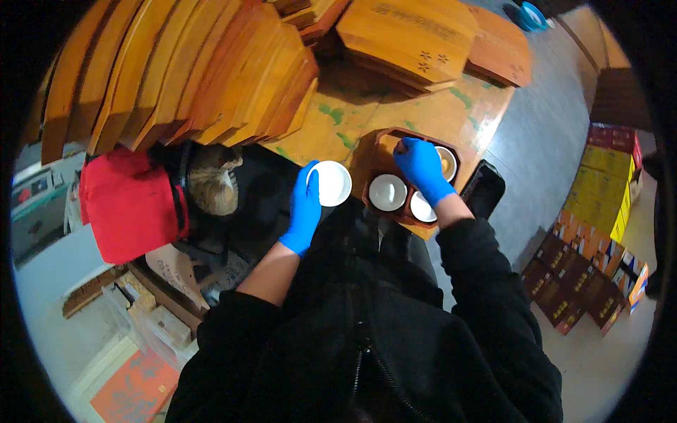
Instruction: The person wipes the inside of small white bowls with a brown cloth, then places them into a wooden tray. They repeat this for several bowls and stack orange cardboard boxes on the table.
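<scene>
My left hand [305, 211], in a blue glove, grips a round white bowl [334, 184] by its left side, short of the table's near edge. To the right, an octagonal reddish-brown wooden box [369, 166] sits on the table with white bowls inside. One bowl [388, 192] lies at its near left, another bowl [423, 207] at its near right, partly under my wrist. At the far right, a bowl [449, 163] with something yellowish in it is half covered by my glove. My right hand [422, 166], gloved in blue, hovers over the box with curled fingers; whatever they hold is hidden.
Stacked wooden lids [204, 77] fill the table's left, more octagonal lids [409, 39] its far side. A furry brown animal [213, 185] rests beside a red cloth [130, 204] at left. Cartons [582, 275] stand on the floor at right. A black object [485, 189] is beside the box.
</scene>
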Available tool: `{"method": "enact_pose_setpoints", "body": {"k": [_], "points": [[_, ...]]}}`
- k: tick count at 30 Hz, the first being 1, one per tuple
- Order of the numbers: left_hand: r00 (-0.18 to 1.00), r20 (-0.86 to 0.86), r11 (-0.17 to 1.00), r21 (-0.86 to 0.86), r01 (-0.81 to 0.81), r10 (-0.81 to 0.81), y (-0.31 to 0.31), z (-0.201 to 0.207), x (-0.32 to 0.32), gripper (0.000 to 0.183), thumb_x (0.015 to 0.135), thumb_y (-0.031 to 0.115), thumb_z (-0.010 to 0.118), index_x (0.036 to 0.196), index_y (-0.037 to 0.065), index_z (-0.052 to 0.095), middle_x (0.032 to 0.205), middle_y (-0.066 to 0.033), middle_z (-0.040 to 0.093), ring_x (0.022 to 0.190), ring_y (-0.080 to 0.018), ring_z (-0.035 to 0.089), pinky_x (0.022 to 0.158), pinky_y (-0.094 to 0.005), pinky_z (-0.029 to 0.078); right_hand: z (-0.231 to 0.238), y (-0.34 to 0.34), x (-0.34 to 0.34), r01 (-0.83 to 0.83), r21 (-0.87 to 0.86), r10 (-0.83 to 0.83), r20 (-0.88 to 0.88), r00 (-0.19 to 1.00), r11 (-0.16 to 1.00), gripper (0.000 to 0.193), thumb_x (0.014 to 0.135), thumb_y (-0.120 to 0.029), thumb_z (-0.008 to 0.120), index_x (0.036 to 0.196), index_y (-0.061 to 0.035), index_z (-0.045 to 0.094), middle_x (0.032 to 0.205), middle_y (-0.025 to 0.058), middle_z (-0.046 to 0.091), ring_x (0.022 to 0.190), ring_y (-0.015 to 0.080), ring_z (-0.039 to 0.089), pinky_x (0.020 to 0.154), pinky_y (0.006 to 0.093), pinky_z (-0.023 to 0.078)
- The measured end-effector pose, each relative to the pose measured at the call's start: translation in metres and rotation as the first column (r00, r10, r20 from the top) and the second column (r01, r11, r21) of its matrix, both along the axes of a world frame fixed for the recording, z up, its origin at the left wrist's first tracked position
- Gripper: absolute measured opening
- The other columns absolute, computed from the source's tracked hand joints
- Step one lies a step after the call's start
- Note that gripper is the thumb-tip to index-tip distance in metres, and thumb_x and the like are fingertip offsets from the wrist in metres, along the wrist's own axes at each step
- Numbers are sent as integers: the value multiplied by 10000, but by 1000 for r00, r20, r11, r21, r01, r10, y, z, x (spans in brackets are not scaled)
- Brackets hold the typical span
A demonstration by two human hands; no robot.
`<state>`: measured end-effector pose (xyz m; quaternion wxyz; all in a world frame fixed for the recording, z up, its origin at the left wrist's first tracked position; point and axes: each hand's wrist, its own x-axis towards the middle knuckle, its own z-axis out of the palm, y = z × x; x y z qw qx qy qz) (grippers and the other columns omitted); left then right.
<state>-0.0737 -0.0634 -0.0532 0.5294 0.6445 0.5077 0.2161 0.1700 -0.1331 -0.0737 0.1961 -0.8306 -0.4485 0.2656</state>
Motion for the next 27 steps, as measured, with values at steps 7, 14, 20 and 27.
{"method": "enact_pose_setpoints", "body": {"k": [7, 14, 20, 27], "points": [[963, -195, 948, 220, 230, -188, 5, -27, 94, 252, 899, 224, 476, 1100, 86, 541, 1050, -175, 552, 951, -347, 514, 822, -405, 409, 95, -157, 51, 467, 39, -450, -203, 870, 884, 229, 728, -215, 670, 822, -13, 618, 753, 168, 628, 706, 214, 633, 621, 320, 481], [971, -224, 971, 199, 133, -87, 5, -49, 140, 304, 766, 326, 634, 913, 63, 594, 931, -156, 548, 927, -292, 490, 830, -403, 380, 77, -283, 76, 646, -156, -659, -45, 751, 747, 194, 747, -206, 634, 814, -26, 610, 735, 160, 622, 702, 194, 626, 601, 322, 468], [773, -560, 729, 388, 564, -300, 12, -54, 147, 192, 839, 177, 535, 960, 34, 575, 938, -134, 544, 835, -284, 553, 720, -387, 446, 18, -324, 109, 715, -331, -756, 8, 655, 616, 221, 751, -237, 594, 846, -38, 619, 772, 201, 612, 767, 328, 627, 634, 396, 487], [786, -576, 668, 495, 555, -226, 1, -45, 150, 223, 867, 157, 486, 1068, 116, 573, 966, -132, 535, 890, -324, 527, 768, -428, 419, -40, -351, 143, 689, -270, -697, 81, 713, 673, 263, 776, -252, 550, 790, -3, 635, 827, 256, 575, 806, 416, 565, 653, 442, 473]]}}
